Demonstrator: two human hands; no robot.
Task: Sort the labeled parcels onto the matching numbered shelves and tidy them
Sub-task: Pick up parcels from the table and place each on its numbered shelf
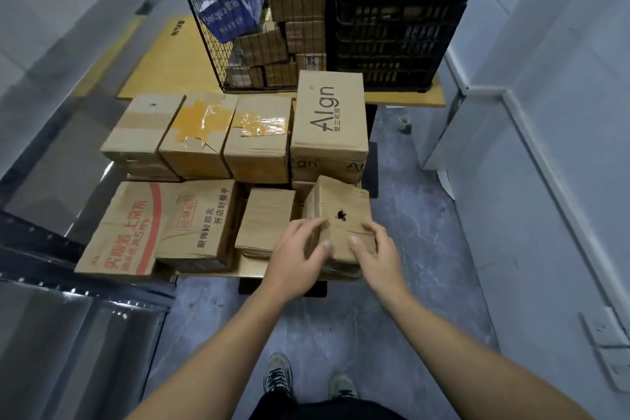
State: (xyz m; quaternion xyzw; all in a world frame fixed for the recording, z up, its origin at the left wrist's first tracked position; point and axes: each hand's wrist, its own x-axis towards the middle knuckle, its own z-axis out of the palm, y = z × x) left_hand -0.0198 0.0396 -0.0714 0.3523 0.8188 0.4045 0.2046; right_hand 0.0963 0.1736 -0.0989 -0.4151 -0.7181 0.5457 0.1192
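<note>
Two hands meet on the small parcel (pixel 341 208), which sits at about 1 o'clock from where we stand, at the near right corner of the stack of cartons. Our left hand (pixel 300 256) curls its fingers over the parcel's near left edge, with the thumb on the face turned toward us. Our right hand (pixel 371 245) clasps the near right corner the same way, so we are holding it between both hands. The parcel is tilted, its far end raised, and it has a dark ragged hole in its top. It rests on other cardboard rather than on the floor. Just beside it at 9 o'clock lies a plain box (pixel 266 222), then a black-lettered carton (pixel 201 222) and, further toward 9 o'clock, a red-printed carton (pixel 126 228). At 12 o'clock from the parcel stands the Align carton (pixel 329 119), with a row of taped boxes (pixel 201 133) to its 9 o'clock side. Beyond these, on a wooden tabletop (pixel 153 58), a wire basket (pixel 211 54) and a black crate (pixel 399 44) stand side by side, both full of parcels. Some of the top ones carry paper labels too blurred for us to read. Metal shelving (pixel 68 181) runs along at 9 o'clock, and our shoes (pixel 278 375) show at 6 o'clock.
</note>
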